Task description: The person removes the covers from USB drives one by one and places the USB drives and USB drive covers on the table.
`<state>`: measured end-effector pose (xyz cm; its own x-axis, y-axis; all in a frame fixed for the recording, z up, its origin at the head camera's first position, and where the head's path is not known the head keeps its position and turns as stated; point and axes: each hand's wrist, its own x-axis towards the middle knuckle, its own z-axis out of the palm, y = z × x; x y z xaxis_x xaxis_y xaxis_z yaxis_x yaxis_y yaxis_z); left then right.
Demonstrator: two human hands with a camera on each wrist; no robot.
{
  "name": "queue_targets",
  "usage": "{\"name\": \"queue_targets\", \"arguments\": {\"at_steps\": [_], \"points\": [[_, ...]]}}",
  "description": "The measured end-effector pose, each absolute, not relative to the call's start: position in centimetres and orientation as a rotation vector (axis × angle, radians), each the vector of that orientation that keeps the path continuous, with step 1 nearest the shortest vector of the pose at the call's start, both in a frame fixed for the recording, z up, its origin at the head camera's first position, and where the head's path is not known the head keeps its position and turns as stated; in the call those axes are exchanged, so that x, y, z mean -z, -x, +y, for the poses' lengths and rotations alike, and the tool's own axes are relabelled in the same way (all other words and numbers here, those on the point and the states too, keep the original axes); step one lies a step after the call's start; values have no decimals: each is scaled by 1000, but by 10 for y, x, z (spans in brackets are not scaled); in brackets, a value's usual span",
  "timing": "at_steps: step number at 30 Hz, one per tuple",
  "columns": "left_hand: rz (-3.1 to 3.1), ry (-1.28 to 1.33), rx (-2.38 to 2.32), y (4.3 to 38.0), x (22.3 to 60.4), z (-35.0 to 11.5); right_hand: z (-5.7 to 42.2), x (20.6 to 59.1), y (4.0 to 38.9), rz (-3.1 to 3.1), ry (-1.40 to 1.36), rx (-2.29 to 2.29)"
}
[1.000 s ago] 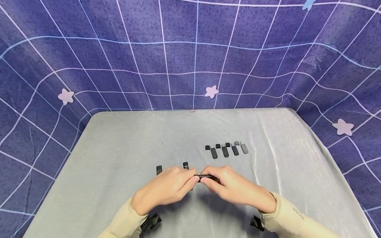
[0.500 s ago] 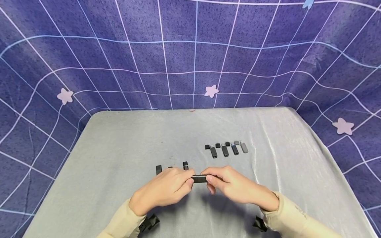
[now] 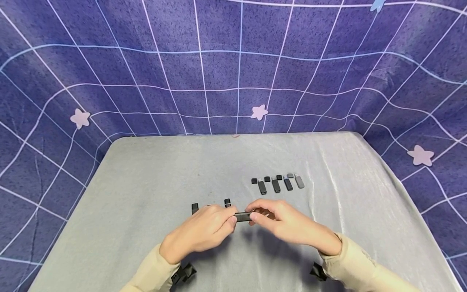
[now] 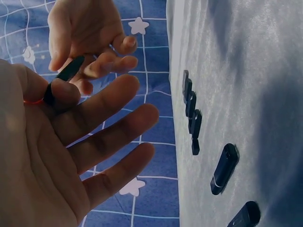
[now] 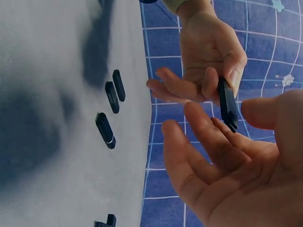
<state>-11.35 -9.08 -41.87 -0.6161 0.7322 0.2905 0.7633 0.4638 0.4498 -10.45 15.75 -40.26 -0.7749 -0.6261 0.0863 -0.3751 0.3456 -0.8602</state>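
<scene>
A: Where is the black memory stick (image 3: pixel 242 217)?

B: Up between the two hands, raised off the bench (image 3: pixel 157 174). Seen from the head, its long axis runs roughly left to right, from one hand to the other.

A: Which hand is nearer?

B: The left hand (image 3: pixel 204 227) has it: thumb and forefinger pinch the stick's left end. Its other three fingers (image 4: pixel 118 130) are stretched out and spread, clear of the stick.

A: And the right hand (image 3: pixel 288 221)?

B: It is close too. Its thumb and fingers are parted, with the stick's right end lying between them. In the right wrist view a narrow gap seems to show beside the thumb; from the head the thumb overlaps the stick, so I can't be sure about contact. That right end, pointing in between those fingers, is the relation I'd judge matters most.

A: Any brand or label?

B: None I can read. The held stick looks plain and dark. The row of uncapped sticks (image 3: pixel 276 185) beyond the right hand, with their small caps (image 3: pixel 267 179) beside them, is too small to tell. The starred curtain (image 3: pixel 219 73) shows lines and shapes, no lettering.
</scene>
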Motion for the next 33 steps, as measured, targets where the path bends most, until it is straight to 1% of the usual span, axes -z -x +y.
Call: {"name": "queue_targets", "arguments": {"at_steps": [8, 14, 21, 26, 33], "points": [[-2634, 1392, 810, 113, 420, -88, 149, 404, 106, 2405, 988, 1317], [-2624, 1376, 749, 112, 419, -88, 145, 404, 105, 2413, 1070, 1265], [-2590, 1334, 702, 114, 418, -88, 144, 403, 106, 2396, 1065, 1215], [-2557, 1369, 688, 115, 419, -87, 144, 402, 106, 2406, 1043, 1214], [-2581, 1401, 662, 115, 419, -86, 144, 404, 106, 2462, 1108, 1191]]}}
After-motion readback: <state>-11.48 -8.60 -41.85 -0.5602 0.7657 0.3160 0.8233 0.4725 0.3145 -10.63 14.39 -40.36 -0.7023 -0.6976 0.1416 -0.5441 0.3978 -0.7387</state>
